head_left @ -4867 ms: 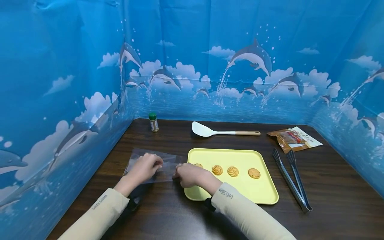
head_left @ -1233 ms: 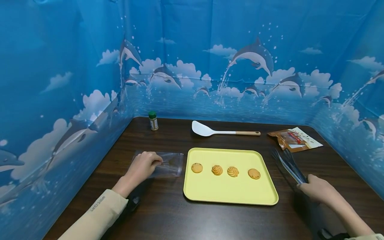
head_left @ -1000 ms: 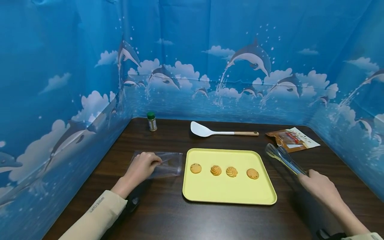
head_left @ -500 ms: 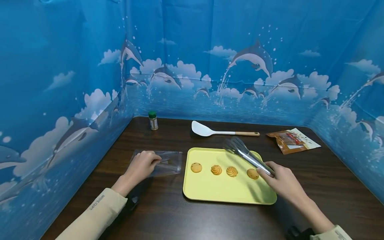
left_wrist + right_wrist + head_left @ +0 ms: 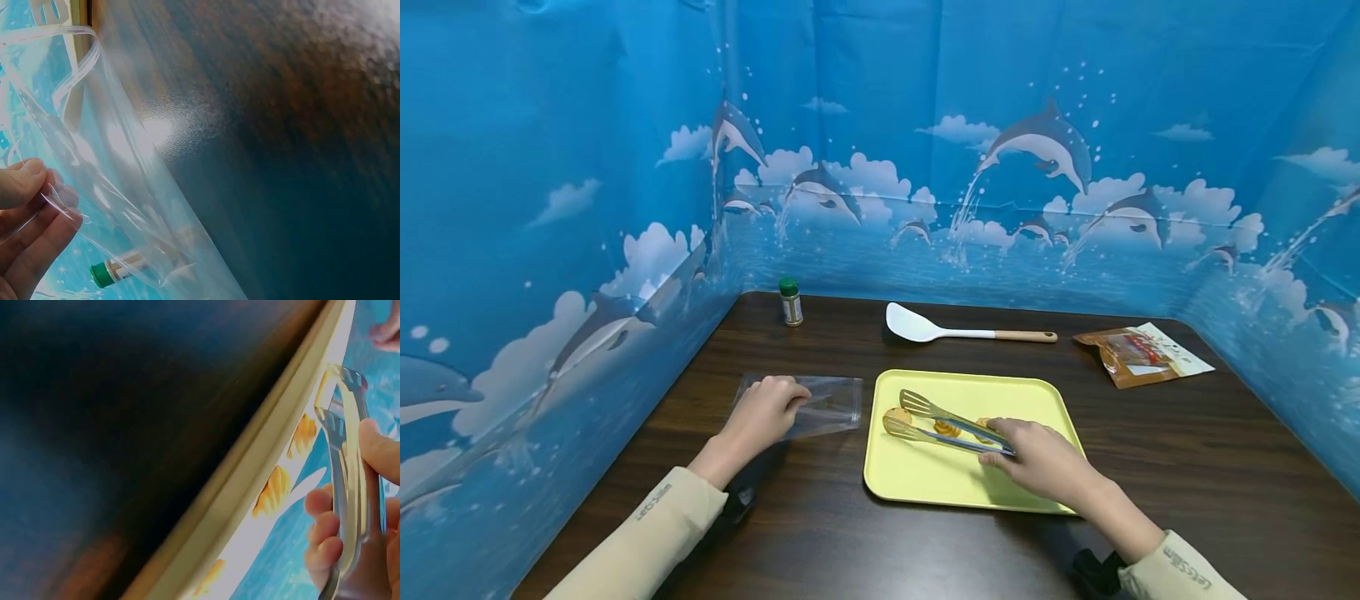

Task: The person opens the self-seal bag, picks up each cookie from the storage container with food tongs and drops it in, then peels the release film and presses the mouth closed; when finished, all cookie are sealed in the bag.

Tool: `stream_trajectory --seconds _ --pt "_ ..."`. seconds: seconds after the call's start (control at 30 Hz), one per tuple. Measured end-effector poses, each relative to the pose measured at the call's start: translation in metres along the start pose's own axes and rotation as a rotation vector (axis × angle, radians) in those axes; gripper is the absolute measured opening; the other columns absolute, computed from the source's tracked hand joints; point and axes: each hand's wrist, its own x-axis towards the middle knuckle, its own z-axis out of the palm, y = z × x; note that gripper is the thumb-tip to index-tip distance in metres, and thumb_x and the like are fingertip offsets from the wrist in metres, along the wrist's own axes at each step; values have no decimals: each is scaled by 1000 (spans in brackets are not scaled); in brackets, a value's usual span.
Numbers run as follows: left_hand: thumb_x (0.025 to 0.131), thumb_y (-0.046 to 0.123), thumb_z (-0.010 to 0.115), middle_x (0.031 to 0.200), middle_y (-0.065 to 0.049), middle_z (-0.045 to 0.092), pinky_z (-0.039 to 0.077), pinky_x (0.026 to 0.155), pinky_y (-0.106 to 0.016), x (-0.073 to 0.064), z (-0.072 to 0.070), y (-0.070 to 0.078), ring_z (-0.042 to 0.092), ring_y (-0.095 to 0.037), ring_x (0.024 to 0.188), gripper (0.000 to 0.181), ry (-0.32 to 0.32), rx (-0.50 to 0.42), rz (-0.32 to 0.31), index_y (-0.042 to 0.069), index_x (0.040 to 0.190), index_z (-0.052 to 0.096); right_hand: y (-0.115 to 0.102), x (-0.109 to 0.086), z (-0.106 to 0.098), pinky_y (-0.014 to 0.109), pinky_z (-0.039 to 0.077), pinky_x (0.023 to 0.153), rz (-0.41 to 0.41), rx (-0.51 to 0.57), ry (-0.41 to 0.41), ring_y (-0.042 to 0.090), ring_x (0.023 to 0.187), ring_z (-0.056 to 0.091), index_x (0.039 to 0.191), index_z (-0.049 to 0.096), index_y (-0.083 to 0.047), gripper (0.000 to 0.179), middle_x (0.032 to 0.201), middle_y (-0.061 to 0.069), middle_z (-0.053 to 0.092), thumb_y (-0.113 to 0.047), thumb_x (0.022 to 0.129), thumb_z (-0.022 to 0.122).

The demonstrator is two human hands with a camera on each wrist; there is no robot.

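Observation:
My left hand [image 5: 769, 410] pinches the upper film of a clear zip bag [image 5: 125, 181], and the bag's mouth stands apart toward the tray. My right hand [image 5: 1037, 458] holds metal tongs [image 5: 958, 418] over the yellow tray [image 5: 940, 483]. The slotted tips of the tongs are spread around the leftmost round cookie [image 5: 897, 417]; whether they touch it I cannot tell. Two swirl cookies, one a swirl cookie [image 5: 272, 492] seen in the right wrist view, lie partly behind the tongs. The rightmost cookie is hidden by my right hand in the head view.
A white spatula [image 5: 917, 324] with a wooden handle lies behind the tray. A green-capped spice bottle [image 5: 791, 303] stands at the back left. A brown and white snack pouch [image 5: 1138, 354] lies at the back right. Dolphin-printed sheets [image 5: 880, 208] rise around the table.
My right hand has left the bag, picked up the tongs at the right and swung them left over the tray; their tips have spread. My left hand stays at the bag.

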Motion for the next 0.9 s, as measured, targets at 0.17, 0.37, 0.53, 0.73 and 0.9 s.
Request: stream_trajectory --seconds 0.17,0.37,0.53,0.73,0.9 --pt "90 0 66 86 -10 72 52 58 -27 0 -1 2 66 -16 67 13 3 -2 -3 2 97 77 -6 0 -1 42 56 74 -53 -76 19 25 94 70 125 63 -3 46 112 11 71 -34 91 68" --pt "90 1 67 86 -10 72 49 55 -24 -3 -3 0 64 -13 65 12 8 -7 -7 2 97 77 -6 -1 -2 29 47 58 -90 -96 105 7 70 60 111 66 -8 34 87 -3 68 -34 90 70" --pt "89 1 68 86 -9 72 53 59 -28 -3 -3 0 65 -15 68 11 17 -10 -1 3 96 77 -9 3 -4 29 47 61 -87 -50 116 6 72 59 113 66 -7 35 89 -3 68 -34 91 69" --pt "88 3 69 86 -8 73 56 63 -32 -1 -3 2 68 -17 72 10 37 -14 12 4 94 77 -29 20 -5 32 51 65 -113 -40 91 10 75 64 116 66 -6 39 94 1 70 -35 91 69" --pt "88 4 71 87 -6 73 57 67 -34 2 -3 6 69 -17 77 8 30 -48 19 6 93 78 -46 34 0 31 51 62 -181 -49 82 11 70 64 113 67 -4 38 94 2 71 -34 90 70"
